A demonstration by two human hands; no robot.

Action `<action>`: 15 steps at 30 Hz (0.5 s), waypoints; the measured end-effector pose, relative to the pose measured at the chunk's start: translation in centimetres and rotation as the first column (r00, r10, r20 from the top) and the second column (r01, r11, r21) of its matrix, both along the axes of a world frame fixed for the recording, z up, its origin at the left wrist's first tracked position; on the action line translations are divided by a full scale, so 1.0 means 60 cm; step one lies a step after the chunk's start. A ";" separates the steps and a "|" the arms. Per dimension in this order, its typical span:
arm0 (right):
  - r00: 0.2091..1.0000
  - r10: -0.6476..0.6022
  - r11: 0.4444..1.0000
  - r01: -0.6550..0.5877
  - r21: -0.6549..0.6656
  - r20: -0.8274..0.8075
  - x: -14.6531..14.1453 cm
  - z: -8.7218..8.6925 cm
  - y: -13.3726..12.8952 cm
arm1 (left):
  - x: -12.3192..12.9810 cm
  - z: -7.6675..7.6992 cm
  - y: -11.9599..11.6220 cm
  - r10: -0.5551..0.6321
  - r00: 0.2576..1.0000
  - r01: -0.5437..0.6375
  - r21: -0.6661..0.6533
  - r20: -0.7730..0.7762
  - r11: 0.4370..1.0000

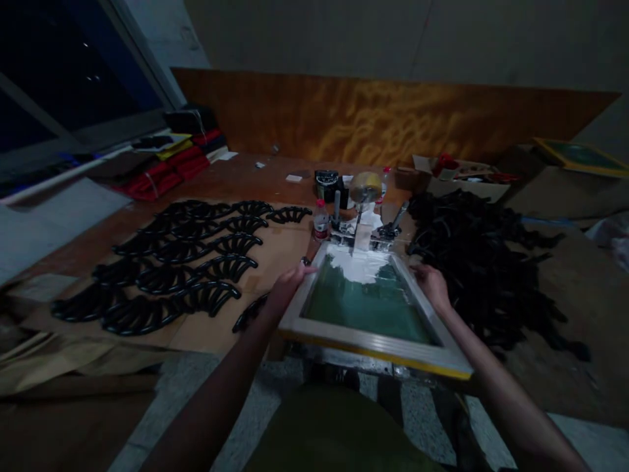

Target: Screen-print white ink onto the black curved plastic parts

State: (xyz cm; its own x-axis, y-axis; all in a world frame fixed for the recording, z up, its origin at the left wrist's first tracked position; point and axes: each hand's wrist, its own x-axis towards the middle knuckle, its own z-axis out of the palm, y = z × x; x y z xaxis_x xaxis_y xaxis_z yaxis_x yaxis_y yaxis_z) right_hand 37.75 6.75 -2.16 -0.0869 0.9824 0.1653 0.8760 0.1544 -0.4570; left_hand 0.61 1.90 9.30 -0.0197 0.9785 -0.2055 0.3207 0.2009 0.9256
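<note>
Before me a screen printing frame (373,347) slopes on its hinged stand, with a metal rim and green mesh. White ink (361,267) lies across the mesh's far end. My left hand (291,282) is closed at the frame's left rim, its thumb on top. At the right rim, my right hand (432,285) has curled fingers against the side; their tips are partly hidden. Behind the frame, a hinge clamp (363,237) with two upright rods holds its far end. What lies beneath the frame is hidden.
Rows of black curved handle-like pieces (181,262) lie on cardboard at left. A heap of black pieces (472,262) stands close at right. Beside the clamp is a plastic bottle (321,221). Red folded material (171,172) and an open box (466,187) sit farther back.
</note>
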 end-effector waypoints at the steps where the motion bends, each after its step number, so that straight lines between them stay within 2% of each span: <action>1: 0.999 -0.035 0.999 0.035 0.038 -0.007 0.003 0.014 0.018 | -0.007 -0.022 -0.015 -0.023 0.999 0.022 -0.019 -0.043 1.000; 3: 1.000 0.003 0.989 -0.001 0.147 -0.012 -0.021 0.041 0.054 | -0.017 -0.070 -0.038 -0.032 0.998 0.030 -0.050 -0.045 0.998; 5: 0.989 0.143 0.966 -0.148 0.213 0.039 -0.073 0.065 0.083 | -0.020 -0.116 -0.053 -0.009 1.000 0.008 -0.084 -0.020 0.996; 8: 0.946 0.285 0.948 -0.302 0.097 0.156 -0.155 0.083 0.109 | -0.018 -0.167 -0.059 0.019 1.000 -0.021 -0.109 -0.017 0.994; 10: 0.929 0.311 0.951 -0.306 -0.056 0.204 -0.189 0.083 0.112 | -0.019 -0.188 -0.058 0.019 1.000 -0.021 -0.119 -0.022 0.993; 12: 0.908 0.344 0.935 -0.307 -0.176 0.241 -0.203 0.074 0.100 | -0.021 -0.202 -0.057 0.008 1.000 -0.010 -0.126 -0.021 0.992; 15: 0.848 0.461 0.885 -0.417 -0.205 0.262 -0.196 0.056 0.054 | -0.027 -0.215 -0.058 -0.008 0.999 0.004 -0.127 -0.031 0.992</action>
